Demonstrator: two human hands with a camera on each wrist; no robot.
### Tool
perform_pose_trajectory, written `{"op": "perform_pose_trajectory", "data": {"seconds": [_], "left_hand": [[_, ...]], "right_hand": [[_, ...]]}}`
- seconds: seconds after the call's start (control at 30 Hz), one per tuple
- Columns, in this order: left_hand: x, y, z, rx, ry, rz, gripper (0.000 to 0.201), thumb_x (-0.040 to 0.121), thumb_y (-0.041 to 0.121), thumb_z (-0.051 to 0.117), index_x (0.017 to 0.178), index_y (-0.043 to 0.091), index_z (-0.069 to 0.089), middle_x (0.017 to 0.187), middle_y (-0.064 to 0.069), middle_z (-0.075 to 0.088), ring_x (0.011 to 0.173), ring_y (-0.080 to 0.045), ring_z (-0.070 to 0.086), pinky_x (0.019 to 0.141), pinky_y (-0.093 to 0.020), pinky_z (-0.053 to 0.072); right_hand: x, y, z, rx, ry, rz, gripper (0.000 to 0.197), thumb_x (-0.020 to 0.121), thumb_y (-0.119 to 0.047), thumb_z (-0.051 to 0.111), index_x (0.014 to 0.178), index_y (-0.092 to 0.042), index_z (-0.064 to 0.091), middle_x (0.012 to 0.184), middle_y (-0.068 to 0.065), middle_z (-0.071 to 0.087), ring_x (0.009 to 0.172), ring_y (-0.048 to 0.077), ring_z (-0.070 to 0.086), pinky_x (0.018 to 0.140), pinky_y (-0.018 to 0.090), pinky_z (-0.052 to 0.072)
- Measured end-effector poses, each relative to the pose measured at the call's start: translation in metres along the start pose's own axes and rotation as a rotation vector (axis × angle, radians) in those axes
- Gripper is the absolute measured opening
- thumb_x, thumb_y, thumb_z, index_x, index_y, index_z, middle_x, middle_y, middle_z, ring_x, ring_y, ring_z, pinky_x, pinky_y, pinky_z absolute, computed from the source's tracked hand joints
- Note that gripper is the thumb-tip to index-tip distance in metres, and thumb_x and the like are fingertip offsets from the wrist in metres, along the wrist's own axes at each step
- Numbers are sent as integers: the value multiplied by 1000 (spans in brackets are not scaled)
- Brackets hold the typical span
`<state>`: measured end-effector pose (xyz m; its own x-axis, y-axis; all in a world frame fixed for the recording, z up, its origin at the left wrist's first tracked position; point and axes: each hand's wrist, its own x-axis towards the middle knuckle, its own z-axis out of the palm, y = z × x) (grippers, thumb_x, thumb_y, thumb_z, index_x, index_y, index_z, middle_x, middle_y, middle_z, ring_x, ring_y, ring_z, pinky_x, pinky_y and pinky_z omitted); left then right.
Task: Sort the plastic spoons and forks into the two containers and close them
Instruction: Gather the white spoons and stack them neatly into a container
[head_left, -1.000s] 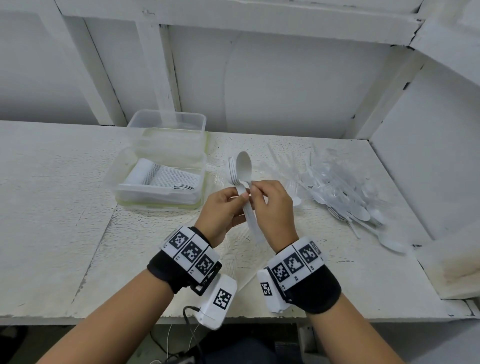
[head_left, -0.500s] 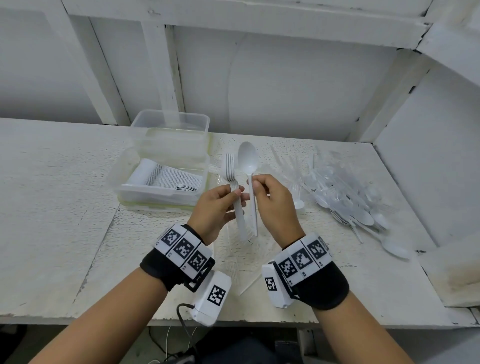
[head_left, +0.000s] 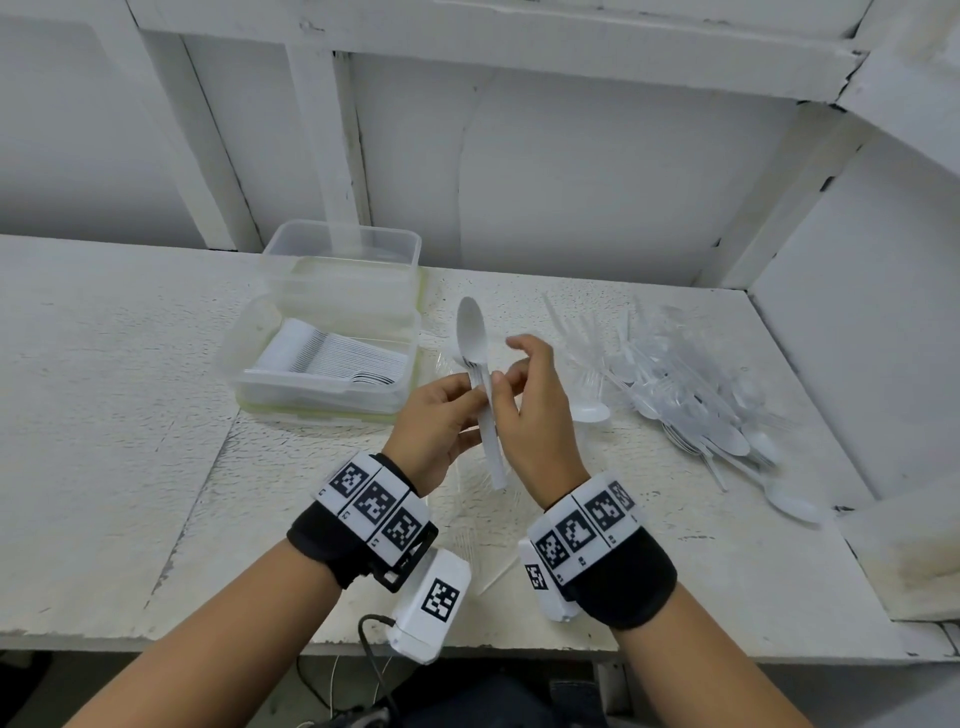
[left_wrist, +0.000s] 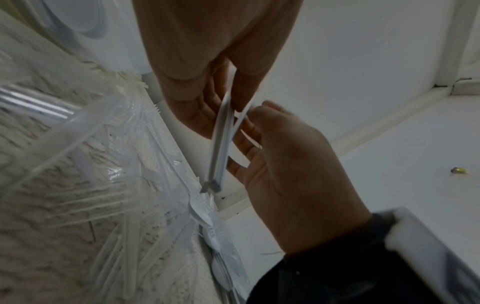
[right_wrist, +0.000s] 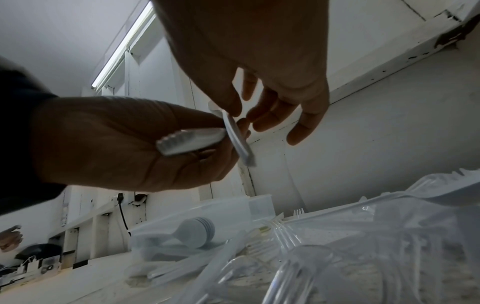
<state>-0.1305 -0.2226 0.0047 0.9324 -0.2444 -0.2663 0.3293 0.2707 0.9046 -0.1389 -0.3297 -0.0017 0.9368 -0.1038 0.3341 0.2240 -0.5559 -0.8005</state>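
Two clear plastic containers sit side by side near the back of the table, touching. The nearer container (head_left: 322, 364) is a low rectangular tub with rounded corners and a greenish seal along its base; inside it lies a neat row of white spoons, nested on their sides. The far container (head_left: 340, 260) stands just behind it, lidless, and I cannot tell whether anything is in it.

The table (head_left: 104, 415) is white, rough and flaking, with cracks running across its top. It fits into a white-painted alcove with timber posts behind and a slanted panel at the right.

At the right of the table lies a loose pile of cutlery (head_left: 691, 405), thin translucent forks mixed with opaque white spoons, some partly in crinkled clear wrapping.

Above the table's middle, the left hand (head_left: 441, 421) grips a white spoon (head_left: 471, 332) and a fork (head_left: 475, 371) together by their handles, bowl up, the fork's tines just showing behind the spoon's neck. The right hand (head_left: 530, 410) presses its thumb on the handles while its fingers stay spread and loose. Both wrists wear black bands with square black-and-white markers.
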Motion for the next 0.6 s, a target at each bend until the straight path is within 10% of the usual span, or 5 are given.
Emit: {"op": "perform_pose_trajectory", "data": {"seconds": [0.2,0.6], "left_hand": [[0,-1,4,27,30,-2,17,92,1,49,81,5,61,59,0,59,54,-10,57,53,-20,51],[1,-6,1,59,20,-7,15,95,12,50,93,5,63,82,-5,68,75,-14,65,70,-25,54]], "right_hand": [[-4,1,2,-137,27,-210,42,86,-16,35,117,-14,63,98,4,58,86,18,58,75,31,50],[3,-2,-13,53,43,66,16,89,-17,60,104,-11,66,92,-5,63,87,11,60,78,22,50]]}}
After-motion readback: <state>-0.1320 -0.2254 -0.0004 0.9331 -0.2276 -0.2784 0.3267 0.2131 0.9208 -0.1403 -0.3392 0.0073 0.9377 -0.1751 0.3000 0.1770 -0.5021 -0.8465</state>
